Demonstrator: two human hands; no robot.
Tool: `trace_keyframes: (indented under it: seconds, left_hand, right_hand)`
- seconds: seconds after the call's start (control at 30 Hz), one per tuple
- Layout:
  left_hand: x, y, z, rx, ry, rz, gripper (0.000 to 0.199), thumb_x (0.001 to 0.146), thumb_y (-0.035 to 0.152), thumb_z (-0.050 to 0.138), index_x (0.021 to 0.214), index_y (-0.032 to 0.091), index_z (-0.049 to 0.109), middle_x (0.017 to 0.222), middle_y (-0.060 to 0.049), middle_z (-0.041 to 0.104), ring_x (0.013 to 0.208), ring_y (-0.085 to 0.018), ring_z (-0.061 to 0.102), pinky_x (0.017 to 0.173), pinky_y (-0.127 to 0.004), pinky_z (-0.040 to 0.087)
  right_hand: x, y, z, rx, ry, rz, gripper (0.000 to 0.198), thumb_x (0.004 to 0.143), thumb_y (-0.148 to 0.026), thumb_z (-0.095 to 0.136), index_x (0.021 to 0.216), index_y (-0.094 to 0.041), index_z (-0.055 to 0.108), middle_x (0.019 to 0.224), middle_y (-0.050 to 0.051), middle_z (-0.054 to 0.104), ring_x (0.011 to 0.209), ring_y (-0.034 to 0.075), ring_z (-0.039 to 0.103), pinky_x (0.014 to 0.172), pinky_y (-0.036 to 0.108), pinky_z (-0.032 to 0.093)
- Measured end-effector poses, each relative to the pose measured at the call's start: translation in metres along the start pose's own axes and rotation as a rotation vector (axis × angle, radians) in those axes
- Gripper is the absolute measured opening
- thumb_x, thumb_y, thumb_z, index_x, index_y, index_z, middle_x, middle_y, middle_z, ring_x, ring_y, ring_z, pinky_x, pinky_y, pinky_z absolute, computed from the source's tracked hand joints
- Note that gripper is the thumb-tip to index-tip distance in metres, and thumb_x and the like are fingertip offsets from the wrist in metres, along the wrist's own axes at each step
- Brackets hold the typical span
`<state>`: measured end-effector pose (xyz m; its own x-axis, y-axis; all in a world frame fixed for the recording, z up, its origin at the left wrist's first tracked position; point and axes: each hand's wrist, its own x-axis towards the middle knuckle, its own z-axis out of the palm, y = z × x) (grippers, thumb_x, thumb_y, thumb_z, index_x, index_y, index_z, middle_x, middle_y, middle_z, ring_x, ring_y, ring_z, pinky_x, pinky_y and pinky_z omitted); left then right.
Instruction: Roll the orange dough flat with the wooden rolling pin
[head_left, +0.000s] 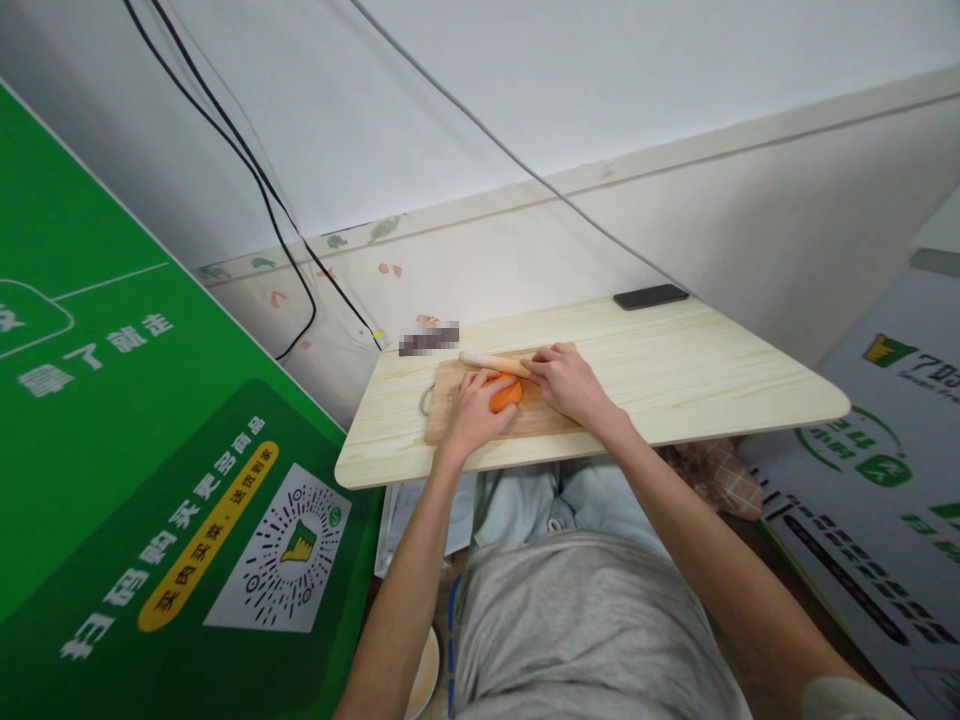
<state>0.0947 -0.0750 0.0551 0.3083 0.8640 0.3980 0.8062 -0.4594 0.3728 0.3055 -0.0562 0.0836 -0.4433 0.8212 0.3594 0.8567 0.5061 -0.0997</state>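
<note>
A wooden cutting board [442, 400] with a metal ring handle lies on the pale table. Near its left end, my left hand [474, 415] has its fingers curved over a smooth orange lump [505, 395], dough or clay by its look. My right hand [571, 382] is closed around the right end of a light wooden rolling pin [487, 361]. The pin lies slanted just behind the orange lump. My left fingertips are close to the pin; whether they touch it I cannot tell. My right palm hides part of the board.
A black phone [650, 297] lies at the table's [720, 370] back right. A dark pixelated object [429, 340] is at the back left. Black cables [277, 200] hang along the wall. A green printed panel [225, 420] stands left and a white one [877, 480] right.
</note>
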Motion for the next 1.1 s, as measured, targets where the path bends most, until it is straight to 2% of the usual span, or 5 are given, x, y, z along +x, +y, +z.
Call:
trace_keyframes:
  seconds: [0.27,0.77,0.87,1.0,1.1]
  left_hand:
    - [0.000,-0.002,0.002,-0.017,0.019,0.001,0.036,0.091,0.027,0.071,0.125,0.027,0.083,0.139,-0.006,0.071,0.131,-0.032,0.058,0.123,-0.050,0.042]
    - [0.000,-0.009,0.005,-0.136,0.036,0.099,0.047,0.086,0.008,0.068,0.128,0.026,0.080,0.143,-0.005,0.075,0.138,-0.028,0.063,0.129,-0.050,0.041]
    - [-0.001,-0.002,0.006,-0.052,0.089,-0.012,0.045,0.091,0.025,0.076,0.135,0.027,0.076,0.148,-0.008,0.070,0.140,-0.033,0.059,0.124,-0.054,0.043]
    - [-0.001,0.005,0.010,0.110,0.188,-0.194,0.063,0.084,0.060,0.086,0.136,0.027,0.074,0.139,-0.015,0.069,0.134,-0.042,0.057,0.116,-0.059,0.045]
    - [0.000,0.002,0.013,0.105,0.203,-0.180,0.063,0.083,0.061,0.087,0.132,0.025,0.074,0.133,-0.015,0.072,0.130,-0.041,0.059,0.115,-0.058,0.046]
  right_hand:
    - [0.007,-0.005,-0.004,-0.087,-0.088,0.109,0.041,0.106,-0.015,0.045,0.130,-0.015,0.078,0.125,0.018,0.076,0.117,0.030,0.064,0.099,0.039,0.043]
    - [0.005,-0.003,0.020,-0.086,0.057,0.232,0.040,0.112,-0.023,0.041,0.131,-0.017,0.075,0.132,0.017,0.074,0.122,0.031,0.062,0.097,0.040,0.042]
    - [0.004,-0.004,0.018,-0.078,0.059,0.238,0.039,0.112,-0.024,0.041,0.132,-0.018,0.075,0.132,0.017,0.075,0.122,0.031,0.062,0.095,0.039,0.042]
    - [0.004,-0.005,0.016,-0.069,0.055,0.239,0.040,0.113,-0.025,0.041,0.135,-0.018,0.074,0.132,0.016,0.075,0.122,0.031,0.062,0.095,0.039,0.042]
    - [0.004,-0.006,0.015,-0.060,0.047,0.245,0.042,0.113,-0.025,0.040,0.136,-0.018,0.074,0.133,0.016,0.075,0.123,0.031,0.062,0.096,0.039,0.042]
